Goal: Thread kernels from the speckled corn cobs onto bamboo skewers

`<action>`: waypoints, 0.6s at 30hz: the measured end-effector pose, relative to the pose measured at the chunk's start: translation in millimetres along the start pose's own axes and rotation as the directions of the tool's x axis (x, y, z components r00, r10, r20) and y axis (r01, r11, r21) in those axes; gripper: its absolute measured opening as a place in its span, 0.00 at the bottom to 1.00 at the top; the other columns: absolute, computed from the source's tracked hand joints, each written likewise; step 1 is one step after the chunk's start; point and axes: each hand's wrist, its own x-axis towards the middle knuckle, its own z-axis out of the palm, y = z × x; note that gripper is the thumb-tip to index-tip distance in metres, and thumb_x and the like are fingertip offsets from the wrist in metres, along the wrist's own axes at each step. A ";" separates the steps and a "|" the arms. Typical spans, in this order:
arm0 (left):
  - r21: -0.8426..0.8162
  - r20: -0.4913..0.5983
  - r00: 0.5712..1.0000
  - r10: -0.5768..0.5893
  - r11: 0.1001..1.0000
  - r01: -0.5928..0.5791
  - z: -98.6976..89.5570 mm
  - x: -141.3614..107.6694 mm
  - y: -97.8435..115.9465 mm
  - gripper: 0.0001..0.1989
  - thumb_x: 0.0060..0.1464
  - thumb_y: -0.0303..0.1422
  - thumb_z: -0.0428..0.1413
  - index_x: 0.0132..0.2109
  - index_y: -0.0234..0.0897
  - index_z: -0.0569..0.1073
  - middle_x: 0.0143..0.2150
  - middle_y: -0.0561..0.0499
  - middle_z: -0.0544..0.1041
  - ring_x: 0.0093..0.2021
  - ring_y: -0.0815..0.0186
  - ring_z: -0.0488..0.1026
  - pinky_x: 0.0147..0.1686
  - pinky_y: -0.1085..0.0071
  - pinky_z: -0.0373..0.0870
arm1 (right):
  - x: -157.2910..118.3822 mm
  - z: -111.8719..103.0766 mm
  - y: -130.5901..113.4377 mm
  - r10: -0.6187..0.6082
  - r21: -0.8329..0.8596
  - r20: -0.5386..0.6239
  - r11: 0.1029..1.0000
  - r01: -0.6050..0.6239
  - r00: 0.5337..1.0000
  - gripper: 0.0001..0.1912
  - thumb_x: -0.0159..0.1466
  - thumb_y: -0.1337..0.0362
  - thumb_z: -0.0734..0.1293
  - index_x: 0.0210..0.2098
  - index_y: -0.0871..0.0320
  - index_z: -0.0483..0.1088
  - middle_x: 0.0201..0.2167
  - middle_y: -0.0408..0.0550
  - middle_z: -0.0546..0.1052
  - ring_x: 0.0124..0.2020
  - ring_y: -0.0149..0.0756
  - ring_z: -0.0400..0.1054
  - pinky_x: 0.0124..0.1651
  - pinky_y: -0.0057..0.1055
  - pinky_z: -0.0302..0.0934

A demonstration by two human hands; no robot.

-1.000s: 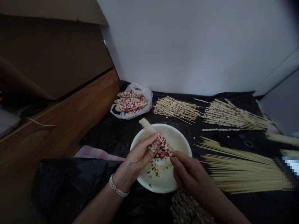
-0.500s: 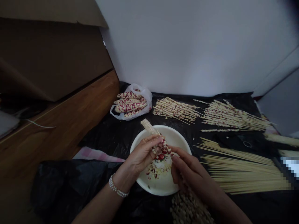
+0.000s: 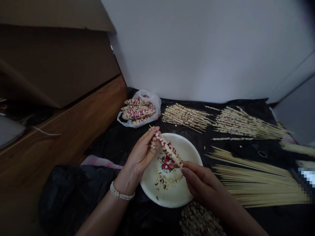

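Note:
A skewer strung with cream and dark red corn kernels [image 3: 170, 151] slants between my two hands over a white basin. My left hand [image 3: 140, 152], a beaded bracelet on its wrist, pinches the upper end. A thin pointed tip sticks out above those fingers, and a few kernels show under them. At the lower end, the thumb and forefinger of my right hand [image 3: 200, 178] are closed on the strand. Loose kernels [image 3: 163, 180] lie in the basin [image 3: 154, 196], around a red and green printed pattern. Whether a cob is in my left palm is hidden.
Behind the basin, a plastic bag [image 3: 157, 101] holds several corn ears [image 3: 139, 113]. Kernel-strung skewers [image 3: 184, 116] lie beside it, with another pile [image 3: 236, 123] farther right. Bare skewers [image 3: 256, 180] spread at right. A pale, pebbly heap [image 3: 200, 219] sits below the basin.
My left hand has moved up and left, away from my right hand. The kernel-covered strand now stretches visibly between them. The bare cob end that stuck out above my left hand no longer shows.

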 end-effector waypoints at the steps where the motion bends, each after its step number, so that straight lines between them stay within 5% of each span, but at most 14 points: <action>1: 0.002 0.029 1.000 0.005 1.000 -0.005 -1.6 1.0 -0.2 0.04 0.55 0.23 0.57 0.39 0.29 0.76 0.30 0.51 0.74 0.23 0.79 0.66 0.21 0.85 0.65 | 0.6 -1.0 1.3 -0.022 -0.023 -0.018 0.999 0.021 1.000 0.18 0.67 0.49 0.60 0.31 0.57 0.63 0.19 0.35 0.55 0.20 0.23 0.47 0.21 0.26 0.39; 15: 0.059 0.016 1.000 -0.012 0.998 0.011 -3.9 -3.5 -18.6 0.05 0.52 0.26 0.61 0.38 0.30 0.77 0.27 0.55 0.70 0.22 0.80 0.65 0.23 0.86 0.65 | 6.3 5.3 -0.2 -0.040 -0.134 -0.110 0.991 0.025 0.993 0.21 0.66 0.48 0.58 0.41 0.60 0.70 0.17 0.34 0.53 0.18 0.24 0.43 0.20 0.26 0.40; 18: 0.047 0.003 0.998 -0.056 0.997 0.056 -3.6 -2.7 -11.8 0.06 0.54 0.26 0.60 0.40 0.31 0.77 0.29 0.54 0.73 0.24 0.80 0.67 0.24 0.86 0.66 | 4.0 -7.2 -5.7 -0.069 -0.246 -0.066 0.968 0.051 0.995 0.22 0.67 0.49 0.57 0.42 0.59 0.72 0.19 0.38 0.62 0.20 0.26 0.53 0.22 0.25 0.48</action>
